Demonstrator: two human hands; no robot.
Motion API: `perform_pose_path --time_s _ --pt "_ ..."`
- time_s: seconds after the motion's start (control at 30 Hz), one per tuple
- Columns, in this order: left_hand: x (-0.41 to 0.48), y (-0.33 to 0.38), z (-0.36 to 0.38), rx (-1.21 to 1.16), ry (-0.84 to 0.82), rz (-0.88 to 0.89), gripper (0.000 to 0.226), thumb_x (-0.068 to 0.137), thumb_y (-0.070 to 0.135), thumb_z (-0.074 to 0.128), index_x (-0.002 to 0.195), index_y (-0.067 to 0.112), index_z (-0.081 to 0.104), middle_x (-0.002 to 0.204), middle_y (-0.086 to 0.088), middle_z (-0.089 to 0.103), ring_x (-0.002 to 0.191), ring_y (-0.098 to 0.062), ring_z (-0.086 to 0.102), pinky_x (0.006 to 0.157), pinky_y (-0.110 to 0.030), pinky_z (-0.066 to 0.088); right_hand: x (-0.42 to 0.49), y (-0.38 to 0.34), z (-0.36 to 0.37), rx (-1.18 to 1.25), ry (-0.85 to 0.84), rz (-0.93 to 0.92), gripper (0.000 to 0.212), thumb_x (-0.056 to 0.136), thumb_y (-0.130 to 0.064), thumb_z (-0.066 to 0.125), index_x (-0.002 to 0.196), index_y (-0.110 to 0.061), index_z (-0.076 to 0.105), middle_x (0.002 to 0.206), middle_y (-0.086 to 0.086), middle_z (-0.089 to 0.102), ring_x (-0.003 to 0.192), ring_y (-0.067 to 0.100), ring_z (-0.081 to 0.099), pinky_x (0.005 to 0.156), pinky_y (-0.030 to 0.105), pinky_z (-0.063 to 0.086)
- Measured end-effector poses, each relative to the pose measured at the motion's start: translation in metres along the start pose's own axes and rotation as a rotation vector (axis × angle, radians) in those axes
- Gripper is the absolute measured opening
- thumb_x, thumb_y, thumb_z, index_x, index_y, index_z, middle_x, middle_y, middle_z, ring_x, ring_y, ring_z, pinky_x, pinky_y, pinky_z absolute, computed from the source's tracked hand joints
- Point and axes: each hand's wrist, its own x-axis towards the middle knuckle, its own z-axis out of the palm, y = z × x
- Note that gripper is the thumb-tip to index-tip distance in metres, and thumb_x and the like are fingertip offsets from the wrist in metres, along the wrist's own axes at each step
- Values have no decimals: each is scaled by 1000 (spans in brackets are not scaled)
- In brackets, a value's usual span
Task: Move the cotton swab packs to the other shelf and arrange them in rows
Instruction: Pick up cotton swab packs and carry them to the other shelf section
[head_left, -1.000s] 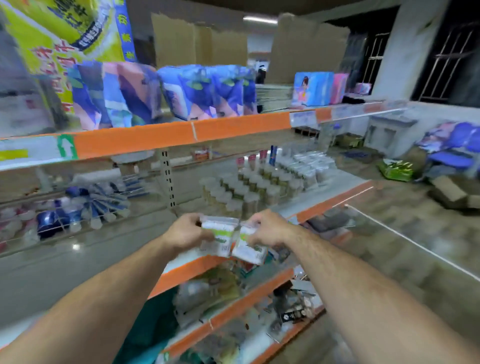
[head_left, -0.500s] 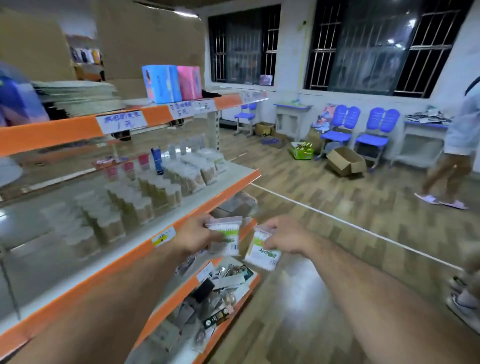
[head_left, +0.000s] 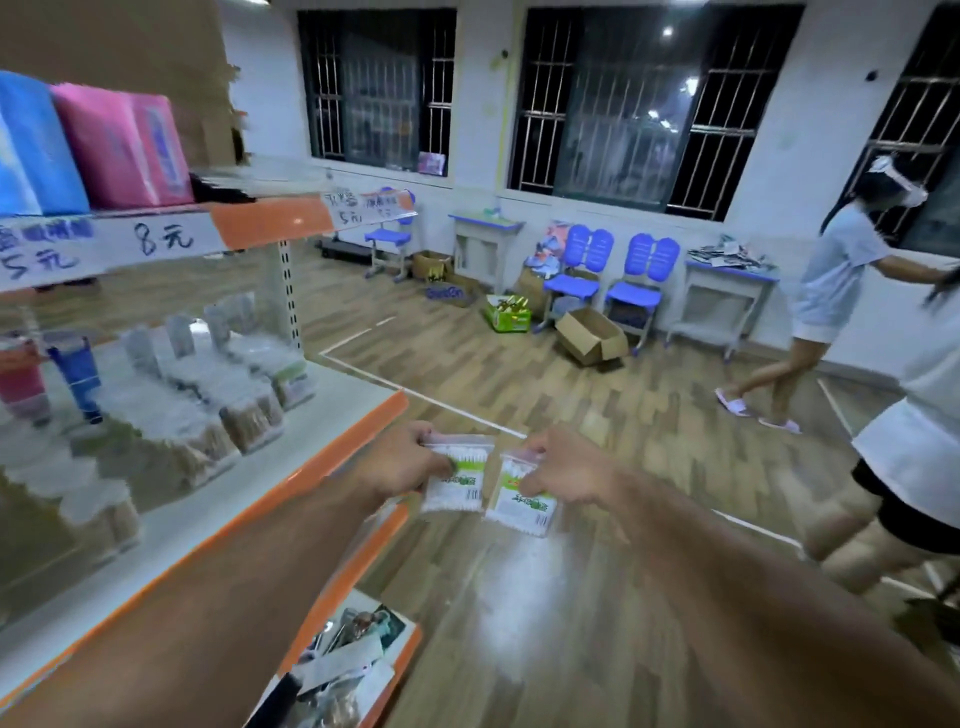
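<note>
Carrying step, by the look: the left hand (head_left: 397, 467) pinches one cotton swab pack (head_left: 457, 483); the right hand (head_left: 569, 470) pinches a second pack (head_left: 522, 504); both hang just beyond the shelf (head_left: 322, 462) front edge; next, reach the other shelf, unseen here.

Just past the outer corner of the orange-edged shelf (head_left: 322, 467), my left hand (head_left: 400, 467) grips the left pack (head_left: 457, 486) and my right hand (head_left: 566, 473) the right pack (head_left: 524, 501), both over bare wood floor (head_left: 519, 613). Ahead of that corner the aisle lies open up to the cardboard box (head_left: 592, 338) and blue chairs (head_left: 587, 249). On the shelf, rows of stocked packs (head_left: 223, 405) crowd the deck; through the blur I think a bare strip runs along the front lip. Its upright post (head_left: 288, 296) stands at the far end. Beneath it, a cluttered lower shelf (head_left: 413, 649) juts out. Right of the shelf, a person in white (head_left: 914, 457) stands near my forearm; another person (head_left: 831, 280) walks farther off.
</note>
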Motion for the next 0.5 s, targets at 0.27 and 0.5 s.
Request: perform_pose_path --time_s 0.27,0.5 --pt "82 13 -29 108 122 -61 25 54 16 72 72 4 60 65 -3 55 61 -19 55 57 -32 46 132 -9 -10 -22 -114 -97 34 73 -10 74 105 -21 71 76 1 59 61 13 51 55 23 37" --pt "118 12 -74 305 320 -208 21 61 7 74 79 14 64 80 0 63 70 -15 57 62 -31 52 246 -51 3 -137 -302 -382 28 72 -12 70 96 -24 72 62 -9 56 50 9 49 46 18 37"
